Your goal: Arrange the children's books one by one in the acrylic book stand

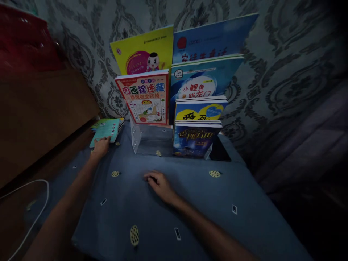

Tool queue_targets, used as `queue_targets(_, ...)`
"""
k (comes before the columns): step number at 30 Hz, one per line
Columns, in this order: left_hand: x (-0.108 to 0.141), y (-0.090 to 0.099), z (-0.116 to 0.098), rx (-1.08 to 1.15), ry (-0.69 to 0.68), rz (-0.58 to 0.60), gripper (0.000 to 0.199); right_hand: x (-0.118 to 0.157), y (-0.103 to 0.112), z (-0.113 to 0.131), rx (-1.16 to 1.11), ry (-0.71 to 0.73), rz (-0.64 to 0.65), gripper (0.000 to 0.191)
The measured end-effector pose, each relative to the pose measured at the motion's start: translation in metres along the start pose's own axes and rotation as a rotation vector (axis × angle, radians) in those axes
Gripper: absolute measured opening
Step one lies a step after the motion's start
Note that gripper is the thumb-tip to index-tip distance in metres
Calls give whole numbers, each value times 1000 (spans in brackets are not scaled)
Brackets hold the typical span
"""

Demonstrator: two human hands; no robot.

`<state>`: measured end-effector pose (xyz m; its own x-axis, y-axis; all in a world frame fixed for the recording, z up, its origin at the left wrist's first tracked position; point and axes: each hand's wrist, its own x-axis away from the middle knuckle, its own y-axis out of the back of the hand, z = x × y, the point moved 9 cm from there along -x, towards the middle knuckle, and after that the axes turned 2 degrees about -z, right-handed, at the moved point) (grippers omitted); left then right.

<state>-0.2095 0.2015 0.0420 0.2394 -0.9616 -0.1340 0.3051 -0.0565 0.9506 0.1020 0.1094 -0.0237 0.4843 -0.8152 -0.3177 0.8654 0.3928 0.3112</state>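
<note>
My left hand [100, 146] reaches to the far left of the table and lies on the near edge of a turquoise book [106, 129], its fingers apart on the cover. That book is the top one of a small pile. My right hand [159, 183] is low over the tablecloth in front of the rack, slightly blurred, with fingers loosely bent and nothing visible in them. A clear plastic book rack [150, 139] stands beyond it. In the rack's left column are a red picture book [146, 98] and a yellow book [144, 47] behind it.
The rack's right column holds a dark blue book [193, 139], a yellow-and-blue book [199, 110], a teal book [206, 78] and a tall blue book [214, 38]. A blue-grey tablecloth [163, 221] covers the table. A brown box [40, 116] and white cable [47, 192] are left.
</note>
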Motion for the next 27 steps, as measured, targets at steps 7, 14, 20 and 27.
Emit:
queue_targets(7, 61, -1, -18, -27, -12, 69, 54, -2, -4, -2, -25, -21, 18, 33)
queue_targets(14, 119, 8, -41, -70, -61, 148, 48, -3, -9, -8, -36, -11, 33, 33)
queue_targets(20, 171, 26, -81, -79, -163, 171, 41, -3, -5, -3, 6, 22, -7, 32)
queue_targets(27, 243, 42, -133, -70, -248, 177, 47, -3, 4, 0, 70, 51, -65, 30)
